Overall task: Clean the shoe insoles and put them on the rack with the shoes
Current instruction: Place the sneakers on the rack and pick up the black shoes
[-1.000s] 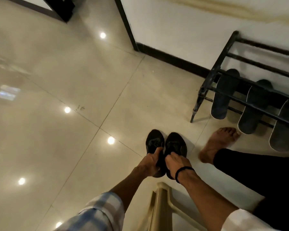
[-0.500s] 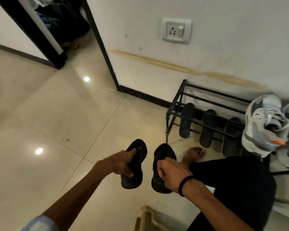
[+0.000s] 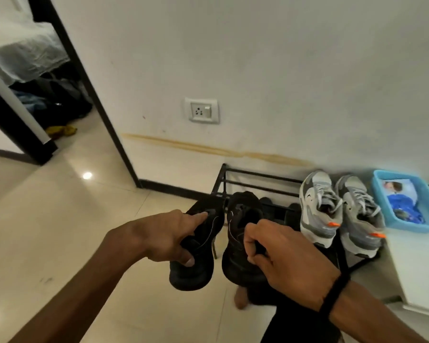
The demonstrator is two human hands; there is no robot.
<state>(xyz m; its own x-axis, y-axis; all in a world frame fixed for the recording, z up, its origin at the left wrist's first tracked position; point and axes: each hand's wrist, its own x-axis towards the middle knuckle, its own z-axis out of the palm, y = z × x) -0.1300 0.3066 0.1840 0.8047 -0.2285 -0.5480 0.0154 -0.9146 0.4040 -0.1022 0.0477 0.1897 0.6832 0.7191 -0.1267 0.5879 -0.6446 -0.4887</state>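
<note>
The left hand (image 3: 169, 237) is curled round the heel collar of the left black sneaker (image 3: 196, 246), index finger laid along its side; the right hand (image 3: 282, 258) pinches the collar of the right black sneaker (image 3: 243, 233). Both shoes are held in the air, side by side, toes twd the left end of the black metal shoe rack (image 3: 248, 180). Judged light, soft-uppered, w/ a stiffer sole; the collar/heel seems the best hold. All black, matte, thin pale trim line. Insoles can't be made out inside. Grey-white sneakers (image 3: 339, 211) are leaned on the rack's right end; a blue plastic tray (image 3: 382, 194) sits beyond.
</note>
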